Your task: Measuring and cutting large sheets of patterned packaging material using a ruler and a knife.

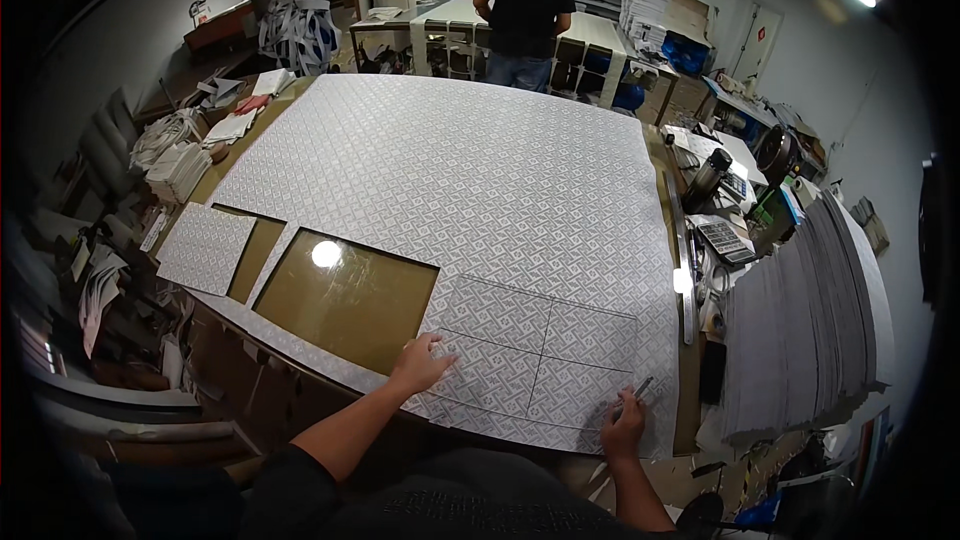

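Observation:
A large sheet of white and grey patterned material (450, 160) covers most of the table in front of me. Dark straight lines cross its near right part, forming several rectangles. My left hand (422, 364) rests at the sheet's near edge beside a large rectangular opening, its fingers apart and holding nothing. My right hand (624, 424) is closed around a slim, dark, pen-like tool (643, 388) at the right side of the lined rectangles; whether it is a pen or a knife cannot be made out. A separate patterned piece (207, 248) lies at the left.
Through the opening shows the glossy brown tabletop (345, 295). A long metal ruler (686, 290) lies along the right edge. Beyond it are a calculator (725, 240), a dark bottle (708, 178) and a tall stack of grey sheets (800, 330). A person (527, 15) stands at a far table.

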The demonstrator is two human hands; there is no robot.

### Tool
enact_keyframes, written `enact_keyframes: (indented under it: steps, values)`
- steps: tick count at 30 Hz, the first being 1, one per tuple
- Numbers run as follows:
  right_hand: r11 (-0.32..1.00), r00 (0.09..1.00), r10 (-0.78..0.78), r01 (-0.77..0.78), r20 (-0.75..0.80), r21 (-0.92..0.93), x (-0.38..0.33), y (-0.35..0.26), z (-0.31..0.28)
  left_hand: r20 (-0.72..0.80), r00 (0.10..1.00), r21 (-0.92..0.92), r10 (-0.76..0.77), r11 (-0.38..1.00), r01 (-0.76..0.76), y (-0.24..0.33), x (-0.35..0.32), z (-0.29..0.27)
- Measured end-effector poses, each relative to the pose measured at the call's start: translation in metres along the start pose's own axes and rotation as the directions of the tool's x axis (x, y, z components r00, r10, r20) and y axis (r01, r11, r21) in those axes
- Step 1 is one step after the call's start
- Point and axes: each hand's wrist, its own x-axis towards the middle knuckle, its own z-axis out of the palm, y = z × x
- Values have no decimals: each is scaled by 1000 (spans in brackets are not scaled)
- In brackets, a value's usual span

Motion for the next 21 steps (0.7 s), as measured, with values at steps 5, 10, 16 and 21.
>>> enact_keyframes:
  steps: [5,10,16,21]
  values:
    - [999,998,39,-39,47,-5,-8,5,5,178,980,-99,-86,990,105,2,10,-15]
    - [1000,1000,4,-4,-10,-30,-9,10,11,283,950,-191,-129,964,188,2,17,-22]
    - [999,999,33,-33,-8,5,-8,3,8,304,942,-184,-142,962,204,-4,26,-17]
    - [997,998,65,-65,-21,32,-6,2,7,249,960,-61,-127,987,146,-12,45,-16]
